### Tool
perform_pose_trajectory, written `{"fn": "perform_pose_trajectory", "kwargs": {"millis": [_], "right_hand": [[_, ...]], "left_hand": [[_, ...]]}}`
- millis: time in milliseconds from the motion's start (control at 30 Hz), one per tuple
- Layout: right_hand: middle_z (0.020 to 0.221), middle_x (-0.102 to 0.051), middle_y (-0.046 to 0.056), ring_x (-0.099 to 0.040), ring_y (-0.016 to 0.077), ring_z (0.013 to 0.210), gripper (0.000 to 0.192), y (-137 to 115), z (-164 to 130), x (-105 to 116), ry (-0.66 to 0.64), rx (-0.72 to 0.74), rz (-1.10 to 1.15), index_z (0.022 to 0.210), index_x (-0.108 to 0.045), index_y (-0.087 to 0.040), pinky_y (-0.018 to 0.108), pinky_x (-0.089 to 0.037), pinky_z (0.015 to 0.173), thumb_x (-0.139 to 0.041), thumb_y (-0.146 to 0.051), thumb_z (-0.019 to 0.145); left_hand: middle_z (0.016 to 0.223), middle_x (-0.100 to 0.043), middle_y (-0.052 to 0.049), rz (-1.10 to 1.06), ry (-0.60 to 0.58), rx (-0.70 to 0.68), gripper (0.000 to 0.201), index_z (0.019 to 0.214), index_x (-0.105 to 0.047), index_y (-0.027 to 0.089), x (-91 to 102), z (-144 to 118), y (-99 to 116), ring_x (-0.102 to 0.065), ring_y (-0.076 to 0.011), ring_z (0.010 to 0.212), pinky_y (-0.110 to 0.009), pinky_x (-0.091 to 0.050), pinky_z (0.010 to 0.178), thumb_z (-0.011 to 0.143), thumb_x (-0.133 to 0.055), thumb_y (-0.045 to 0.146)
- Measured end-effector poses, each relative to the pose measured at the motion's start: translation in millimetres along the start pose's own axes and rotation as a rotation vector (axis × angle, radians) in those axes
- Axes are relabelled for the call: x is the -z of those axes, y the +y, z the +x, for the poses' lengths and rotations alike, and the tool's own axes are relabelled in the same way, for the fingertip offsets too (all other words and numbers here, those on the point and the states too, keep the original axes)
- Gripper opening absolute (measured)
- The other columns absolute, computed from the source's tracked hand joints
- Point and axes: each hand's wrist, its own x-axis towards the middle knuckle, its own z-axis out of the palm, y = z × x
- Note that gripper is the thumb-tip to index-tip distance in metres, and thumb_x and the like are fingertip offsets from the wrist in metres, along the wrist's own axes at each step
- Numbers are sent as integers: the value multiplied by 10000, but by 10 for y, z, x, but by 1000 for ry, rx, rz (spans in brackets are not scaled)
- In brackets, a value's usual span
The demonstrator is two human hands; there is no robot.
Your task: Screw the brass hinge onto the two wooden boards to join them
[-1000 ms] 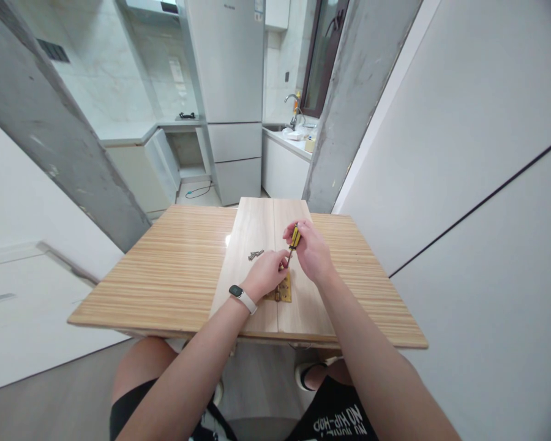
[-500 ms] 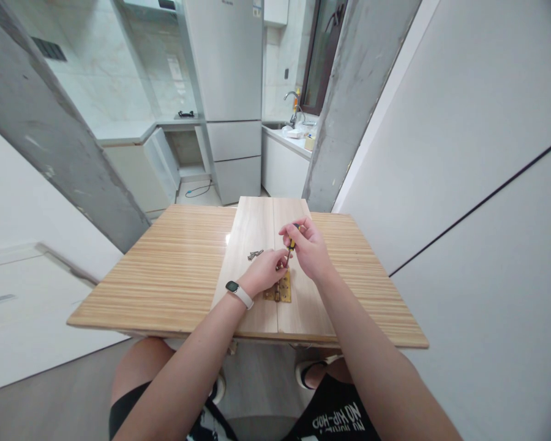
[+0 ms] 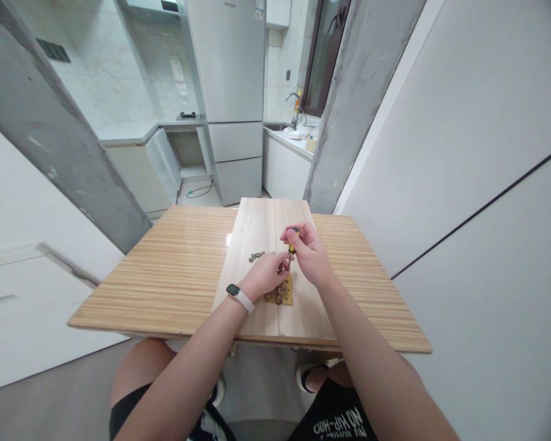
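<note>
My right hand (image 3: 311,252) grips the yellow-and-black handle of a screwdriver (image 3: 292,250), held nearly upright with its shaft pointing down. Beside the screwdriver's lower end, the fingers of my left hand (image 3: 266,274) are pinched together; what lies between them is too small and covered to make out. Just below the fingers a brass hinge (image 3: 285,293) lies across the seam of two pale wooden boards (image 3: 251,228). Part of the hinge is behind my left hand. Several loose screws (image 3: 256,256) rest on the left board, near that hand's knuckles.
The boards lie on a striped wooden table (image 3: 183,263) with angled sides. White panels (image 3: 477,184) rise close on the right. Behind the table stand a refrigerator (image 3: 234,73) and a counter with a sink and faucet (image 3: 295,104). A cable (image 3: 199,191) lies on the floor.
The view has shifted very slightly. Both hands stay at the hinge, and the screwdriver keeps nearly the same upright position.
</note>
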Motion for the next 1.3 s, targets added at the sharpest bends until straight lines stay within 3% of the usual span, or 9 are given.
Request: {"fn": "perform_pose_trajectory", "kwargs": {"millis": [67,167,300,467,767,1033,1300], "right_hand": [[883,-712,-3,-655,173,825,292,6,-1,-19,58,17,37,952,-588,-264,328,-508,775,-807,-447,890],[909,-711,-16,-627,151,691,388,-10,-12,-46,93,11,87,921,-517,-271,311,-493,651,-849,-455,841],[861,-684,-9,-521,139,622,307,-30,-56,-46,-28,-33,75,978,-573,-274,289,-413,554,-755,-516,919],[829,-660,24,-516,165,671,398,-20,-72,12,-42,-77,76,1036,-692,-256,303,-410,569,-507,-608,1033],[904,-683,23,-583,162,760,255,-39,-27,77,-8,-48,71,924,-668,-248,276,-422,574,-658,-492,997],[890,-694,13,-543,147,726,213,-2,-20,36,-49,-19,100,939,-620,-245,284,-429,632,-677,-441,999],[859,-693,17,-530,165,729,206,-9,15,76,-60,-49,115,980,-641,-255,295,-415,624,-645,-459,1010]], "left_hand": [[847,-714,-23,2,2,-10,158,900,-657,210,2,-4,3,-664,-218,845,-308,-478,772,850,-651,60],[835,-704,-15,-12,4,-21,162,901,-648,215,-2,1,-3,-650,-208,810,-301,-459,734,854,-636,60],[815,-692,-23,-17,7,-7,126,840,-634,205,-15,13,-11,-634,-202,773,-296,-433,700,863,-639,82],[825,-708,-8,-71,1,-15,175,903,-660,209,-8,10,4,-640,-199,805,-287,-435,726,848,-636,44],[809,-695,-2,-90,32,-24,199,924,-667,211,-39,5,-25,-629,-195,803,-282,-430,732,844,-633,31],[787,-684,-5,-82,52,-26,153,852,-630,196,-54,23,-34,-605,-186,745,-284,-401,678,828,-655,48],[825,-702,-4,-100,46,-23,219,966,-678,201,-45,13,-18,-619,-187,779,-277,-424,714,828,-656,31]]}}
